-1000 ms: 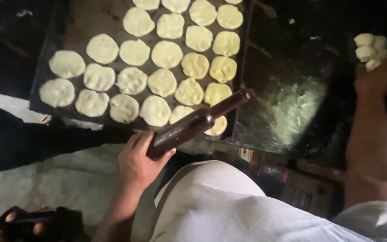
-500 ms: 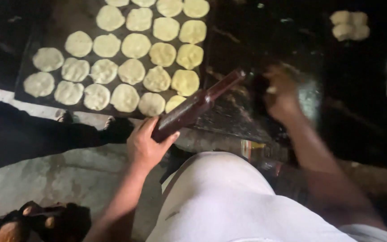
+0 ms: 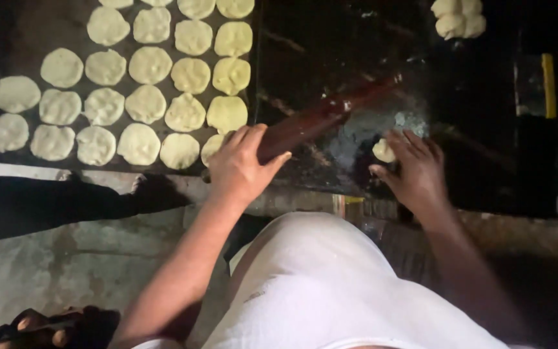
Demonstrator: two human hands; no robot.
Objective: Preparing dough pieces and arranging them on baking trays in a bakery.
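The right hand (image 3: 413, 169) has come back from the far corner and is now down on the dark work slab (image 3: 330, 58), fingers spread and pressing a small dough ball (image 3: 383, 150) that lies just under its fingertips. The left hand (image 3: 240, 167) has barely shifted; it stays clenched round the near end of the dark red-brown rolling pin (image 3: 321, 119), which slants up and away to the right, its far end lying beyond the right hand.

Nearest of all, below both hands, is the person's white shirt (image 3: 330, 284), and to the lower left a sandalled foot (image 3: 40, 323) on the stained concrete floor (image 3: 79, 258).

Just left of the left hand, touching its knuckles or nearly so, begins a dark tray (image 3: 53, 32) filled with rows of flattened dough discs (image 3: 150, 103); its corner disc is partly hidden by that hand. A patch of flour (image 3: 382, 123) dusts the slab between the hands. Far beyond the right hand sits a cluster of dough balls (image 3: 458, 16), with a yellow strip (image 3: 548, 84) off to its right. The room is dim.
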